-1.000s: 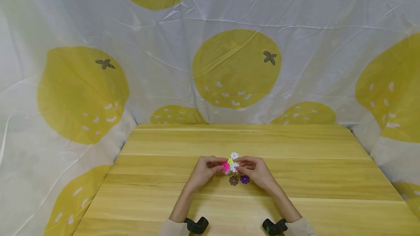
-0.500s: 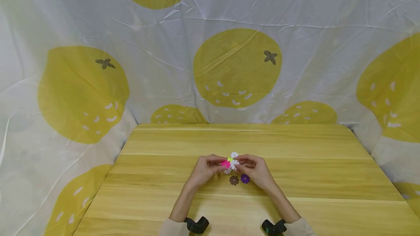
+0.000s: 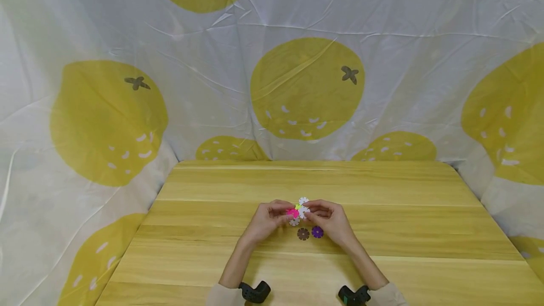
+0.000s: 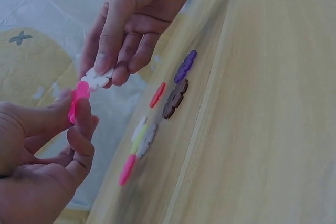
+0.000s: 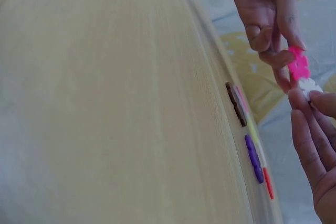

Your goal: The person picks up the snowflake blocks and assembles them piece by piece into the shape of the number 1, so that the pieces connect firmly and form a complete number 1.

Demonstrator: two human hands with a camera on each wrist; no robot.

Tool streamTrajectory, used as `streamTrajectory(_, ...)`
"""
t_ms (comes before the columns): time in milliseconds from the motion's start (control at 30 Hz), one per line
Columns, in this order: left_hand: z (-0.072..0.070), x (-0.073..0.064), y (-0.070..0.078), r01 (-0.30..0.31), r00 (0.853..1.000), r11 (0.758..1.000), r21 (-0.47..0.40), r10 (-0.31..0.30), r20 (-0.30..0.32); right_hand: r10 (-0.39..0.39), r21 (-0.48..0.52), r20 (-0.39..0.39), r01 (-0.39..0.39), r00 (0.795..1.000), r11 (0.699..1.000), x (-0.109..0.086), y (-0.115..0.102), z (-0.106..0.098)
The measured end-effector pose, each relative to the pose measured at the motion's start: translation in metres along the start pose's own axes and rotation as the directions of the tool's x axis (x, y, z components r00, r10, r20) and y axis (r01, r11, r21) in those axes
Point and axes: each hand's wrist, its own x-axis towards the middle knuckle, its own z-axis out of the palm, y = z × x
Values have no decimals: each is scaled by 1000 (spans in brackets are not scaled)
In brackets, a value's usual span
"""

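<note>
In the head view my left hand (image 3: 265,221) pinches a bright pink, notched snowflake disc (image 4: 79,100) between thumb and fingers. Opposite it, my right hand (image 3: 333,221) grips a white snowflake disc (image 4: 96,78) by its edge. Both wrist views show the two discs meeting rim to rim, at an angle to each other, held up above the tabletop. Fingertips cover part of each disc. Below the hands lie a brown disc (image 3: 303,234) and a purple disc (image 3: 317,232), flat on the wood.
More discs lie on the wooden table (image 3: 204,230): a white one (image 3: 303,200) behind the hands, a pale one (image 3: 294,221), a yellow one (image 4: 138,138), a red one (image 4: 157,95) and another pink one (image 4: 127,169). A lemon-print cloth (image 3: 306,89) hangs behind the table.
The pink disc has shifted slightly up and tilted against the white one, uncovering more of the pale disc beneath. Both hands stay nearly in place, and the discs on the table lie as before.
</note>
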Motion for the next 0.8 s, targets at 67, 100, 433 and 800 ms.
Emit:
streamTrajectory(67, 0, 0, 0, -18, 1000, 1000, -8, 18, 3, -7, 5, 14, 7, 1000, 1000, 0, 0, 0)
streamTrajectory(100, 0, 0, 0, -26, 1000, 1000, -16, 26, 3, -10, 10, 21, 10, 1000, 1000, 0, 0, 0)
streamTrajectory(433, 1, 0, -4, -101, 994, 995, -9, 101, -37, -15, 63, 24, 14, 1000, 998, -1, 1, 1)
streamTrajectory(800, 6, 1, -3, -198, 978, 980, 34, 200, -59, -24, 119, 60, 17, 998, 993, -3, -4, -1)
